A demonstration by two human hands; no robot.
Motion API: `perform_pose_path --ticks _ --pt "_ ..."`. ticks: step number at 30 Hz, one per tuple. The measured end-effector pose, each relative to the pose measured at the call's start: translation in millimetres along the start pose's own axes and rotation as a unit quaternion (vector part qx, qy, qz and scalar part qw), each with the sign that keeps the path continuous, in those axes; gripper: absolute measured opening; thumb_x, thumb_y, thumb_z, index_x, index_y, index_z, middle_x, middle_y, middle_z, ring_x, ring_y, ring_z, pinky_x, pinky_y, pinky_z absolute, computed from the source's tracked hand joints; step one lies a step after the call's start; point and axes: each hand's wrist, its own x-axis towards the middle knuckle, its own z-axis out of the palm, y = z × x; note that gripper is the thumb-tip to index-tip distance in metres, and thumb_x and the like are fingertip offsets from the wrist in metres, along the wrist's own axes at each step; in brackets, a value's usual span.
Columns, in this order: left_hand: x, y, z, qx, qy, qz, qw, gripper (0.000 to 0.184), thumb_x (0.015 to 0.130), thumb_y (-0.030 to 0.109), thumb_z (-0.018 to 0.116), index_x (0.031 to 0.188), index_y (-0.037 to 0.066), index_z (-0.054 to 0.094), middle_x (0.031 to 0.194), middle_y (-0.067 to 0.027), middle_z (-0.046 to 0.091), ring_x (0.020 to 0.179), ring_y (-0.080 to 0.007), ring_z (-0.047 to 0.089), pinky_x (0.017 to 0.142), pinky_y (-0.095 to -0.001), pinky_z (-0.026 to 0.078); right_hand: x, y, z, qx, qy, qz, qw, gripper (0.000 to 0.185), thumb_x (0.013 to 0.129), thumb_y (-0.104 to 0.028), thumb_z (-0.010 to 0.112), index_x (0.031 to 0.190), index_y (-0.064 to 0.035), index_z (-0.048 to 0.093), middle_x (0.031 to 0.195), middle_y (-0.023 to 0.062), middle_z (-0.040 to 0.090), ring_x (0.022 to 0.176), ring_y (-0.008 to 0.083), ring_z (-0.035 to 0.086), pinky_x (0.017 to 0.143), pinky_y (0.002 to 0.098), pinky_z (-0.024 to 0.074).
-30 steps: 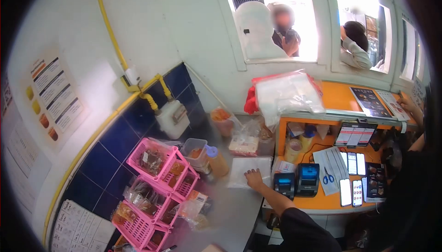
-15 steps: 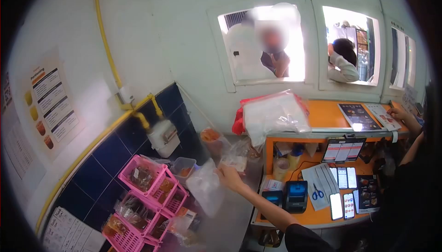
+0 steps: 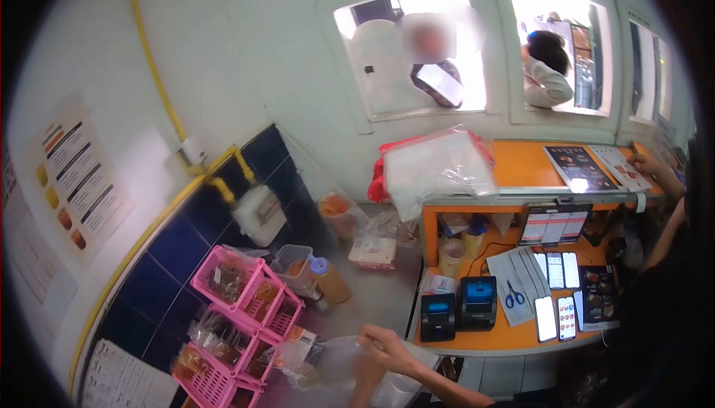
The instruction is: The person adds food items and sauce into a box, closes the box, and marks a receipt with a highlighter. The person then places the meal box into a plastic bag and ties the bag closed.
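And here, over the metal desk [image 3: 372,305] near the pink baskets [image 3: 201,378], the right hand [image 3: 395,354] pinches a clear plastic bag [image 3: 333,352] and the left hand [image 3: 365,380] meets it, as limp film needs steadying, though blur hides the left's exact grip.

Food shop's order counter, serving windows [image 3: 410,54] at twelve o'clock, receipt printers [image 3: 477,304] and phones [image 3: 567,318] at four, pink food baskets [image 3: 232,280] at eight
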Motion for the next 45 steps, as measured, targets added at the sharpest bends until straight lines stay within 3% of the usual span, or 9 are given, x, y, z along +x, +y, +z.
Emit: perform_pose_path --ticks 3,7,10,13,16,20,42,44,45 --pt "45 -23 40 -0.103 0.171 0.075 0.977 0.063 0.086 0.036 0.07 0.134 0.002 0.049 0.105 -0.0186 0.071 0.099 -0.0321 0.069 0.083 -0.0443 0.053 -14 -33 -28 0.11 0.088 0.024 0.99 0.02 0.105 -0.017 0.053 0.093 -0.0017 0.056 0.084 0.0037 0.058 0.079 0.0126 0.053 0.076 0.0289 0.0454" --pt "118 -44 15 -0.155 0.189 0.028 0.969 0.026 0.089 0.018 0.065 0.107 0.0 0.061 0.088 -0.0173 0.069 0.081 -0.0395 0.068 0.073 -0.0476 0.053 -23 -8 -61 0.254 0.166 0.016 0.953 0.016 0.107 -0.018 0.049 0.098 -0.0062 0.054 0.084 -0.0014 0.053 0.078 0.0089 0.052 0.074 0.0245 0.0433" --pt "86 -14 -17 -0.23 0.316 0.143 0.909 0.034 0.09 0.016 0.061 0.118 -0.002 0.06 0.107 -0.0216 0.067 0.103 -0.0398 0.065 0.089 -0.0463 0.051 -40 16 -80 0.226 0.214 0.098 0.945 0.014 0.106 -0.018 0.051 0.101 -0.0056 0.055 0.084 -0.002 0.054 0.077 0.0088 0.052 0.071 0.0243 0.0434" --pt "79 -48 48 -0.413 0.297 0.122 0.852 0.055 0.081 0.004 0.069 0.133 0.0 0.052 0.13 -0.0177 0.06 0.109 -0.0334 0.065 0.089 -0.0393 0.054 -78 56 -88 0.188 0.25 0.166 0.935 0.014 0.104 -0.016 0.054 0.1 -0.0038 0.059 0.082 -0.0015 0.055 0.069 0.01 0.05 0.068 0.025 0.0435" --pt "-2 -45 98 -0.11 0.276 0.102 0.949 0.05 0.08 0.009 0.073 0.126 -0.002 0.057 0.122 -0.0198 0.063 0.105 -0.0354 0.065 0.089 -0.0422 0.052 -122 87 -87 0.323 0.327 0.27 0.846 0.011 0.101 -0.01 0.053 0.091 -0.0069 0.057 0.075 0.0017 0.051 0.064 0.0151 0.053 0.065 0.0307 0.0472" --pt "-30 -27 114 -0.157 0.176 0.069 0.969 0.046 0.08 0.011 0.073 0.122 -0.003 0.059 0.117 -0.0207 0.064 0.103 -0.036 0.066 0.088 -0.0426 0.052 -147 110 -85 0.42 0.39 0.378 0.727 0.019 0.102 -0.017 0.048 0.087 -0.0074 0.054 0.061 -0.0001 0.038 0.051 0.0151 0.042 0.05 0.0314 0.0383" --pt "3 -48 80 -0.272 0.219 0.04 0.936 0.033 0.083 0.021 0.077 0.1 -0.006 0.068 0.089 -0.0251 0.067 0.087 -0.0398 0.067 0.078 -0.0446 0.051 -283 52 -100 0.258 0.622 0.288 0.681 0.033 0.102 -0.04 0.052 0.085 -0.0133 0.061 0.067 -0.0007 0.054 0.048 0.0129 0.045 0.039 0.0303 0.0266" --pt "28 -34 36 -0.334 0.242 0.035 0.91 0.034 0.085 0.022 0.074 0.102 -0.008 0.068 0.091 -0.0268 0.069 0.09 -0.0429 0.067 0.081 -0.0464 0.052 -297 69 -100 0.195 0.505 0.245 0.804 0.05 0.105 -0.053 0.045 0.065 -0.0246 0.037 0.059 -0.0089 0.026 0.048 0.006 0.026 0.043 0.0235 0.0302" --pt "38 -28 9 -0.371 0.248 0.038 0.894 0.036 0.088 0.023 0.072 0.104 -0.009 0.068 0.094 -0.0281 0.07 0.093 -0.0457 0.068 0.085 -0.0482 0.052 -265 23 -82 0.2 0.578 0.347 0.711 0.037 0.103 -0.043 0.053 0.088 -0.0109 0.062 0.07 -0.0006 0.057 0.052 0.0109 0.048 0.041 0.0289 0.0293"
